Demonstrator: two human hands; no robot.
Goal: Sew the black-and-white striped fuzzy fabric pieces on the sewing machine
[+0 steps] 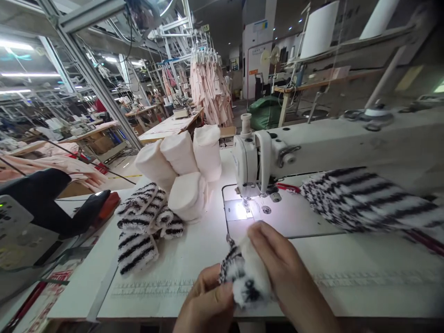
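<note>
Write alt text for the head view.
A left hand and right hand hold a fluffy black-and-white striped fabric piece before an industrial sewing machine. Matching striped pieces and white fabric rolls sit on the white table.

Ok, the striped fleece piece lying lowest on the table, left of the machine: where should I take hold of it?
Pinch the striped fleece piece at its near edge, from the front: it lies flat, that edge is free, and its far end meets other striped pieces.
</note>
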